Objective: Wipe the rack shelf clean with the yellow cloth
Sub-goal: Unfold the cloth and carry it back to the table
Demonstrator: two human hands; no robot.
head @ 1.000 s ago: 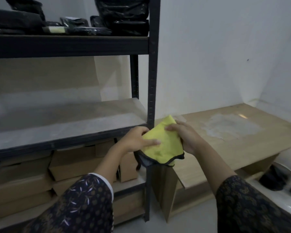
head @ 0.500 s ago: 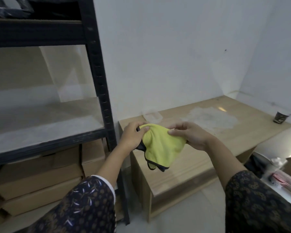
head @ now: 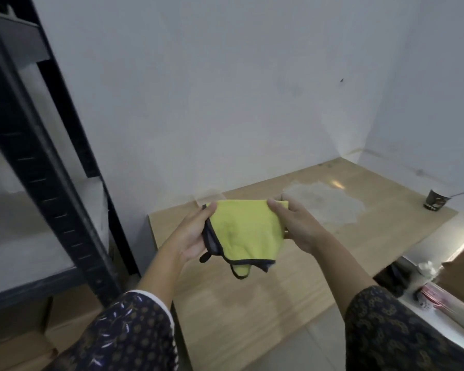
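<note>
Place: a storeroom or back room, plainly furnished.
Shelving: a black metal rack [head: 51, 199] with slotted uprights and a pale board shelf [head: 24, 236].
Stock: brown cardboard boxes [head: 16, 341] under that shelf.
Surroundings: bare white walls [head: 225, 89]; a low wooden table [head: 252, 303] with a stained top, a paper cup [head: 437, 200] on it.

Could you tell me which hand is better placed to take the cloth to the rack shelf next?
Left, probably. Both hands grip the cloth over the table, but the left hand is nearer the shelf, which lies to its left; the right hand would have to cross the body.
</note>
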